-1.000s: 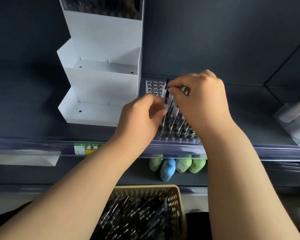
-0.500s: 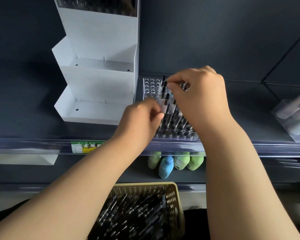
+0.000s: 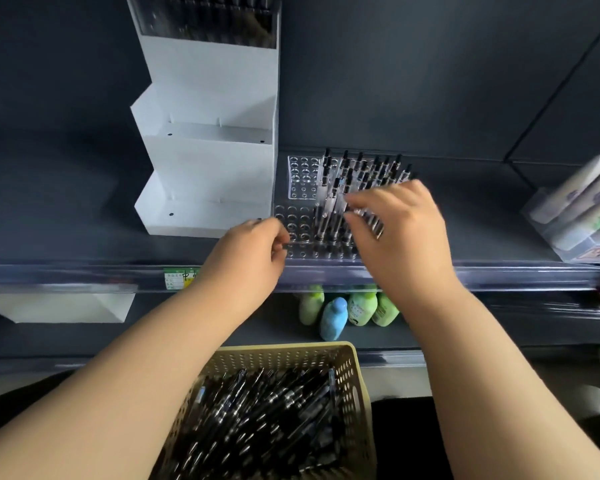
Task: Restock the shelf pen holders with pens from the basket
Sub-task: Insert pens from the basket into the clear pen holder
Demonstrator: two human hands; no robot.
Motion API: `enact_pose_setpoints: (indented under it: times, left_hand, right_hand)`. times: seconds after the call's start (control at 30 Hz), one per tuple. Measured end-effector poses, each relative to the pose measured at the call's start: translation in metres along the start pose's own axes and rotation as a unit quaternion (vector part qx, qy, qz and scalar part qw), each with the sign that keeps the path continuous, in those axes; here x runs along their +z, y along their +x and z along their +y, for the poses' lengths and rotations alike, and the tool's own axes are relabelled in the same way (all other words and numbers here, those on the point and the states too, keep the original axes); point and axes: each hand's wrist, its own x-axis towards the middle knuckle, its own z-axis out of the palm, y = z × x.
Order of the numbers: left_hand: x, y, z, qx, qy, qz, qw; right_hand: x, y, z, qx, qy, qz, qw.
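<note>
Your right hand (image 3: 400,233) sits at the holder (image 3: 300,188), fingers curled around a small bunch of pens (image 3: 368,216), keeping them upright so each tip can drop into a hole. Your left hand (image 3: 253,252) hovers at the holder's 7 o'clock, fingers loosely bent and holding nothing that shows, probably ready to guide a pen. The holder's right side is already filled with standing pens; the left columns are bare holes. The basket (image 3: 355,382), at 6 o'clock below the shelf (image 3: 84,271), is close for refills and well stocked.
</note>
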Motion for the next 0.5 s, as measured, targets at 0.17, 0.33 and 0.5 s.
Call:
enact_pose_setpoints:
  times: [0.17,0.33,0.5]
  left_hand:
    - [0.0,-0.037,-0.02,-0.038,0.074,-0.097,0.992]
    - [0.031,-0.078,-0.049,-0.109,0.105,-0.197,0.969]
    - [0.072,-0.118,-0.071,-0.157,0.112,-0.277,0.941]
  right_hand:
    - [0.01,-0.051,-0.015,-0.022,0.002,-0.146,0.989]
    - [0.028,-0.109,-0.024,0.09,-0.062,-0.452,0.886]
    - [0.047,-0.151,-0.034,0.128,-0.096,-0.59,0.791]
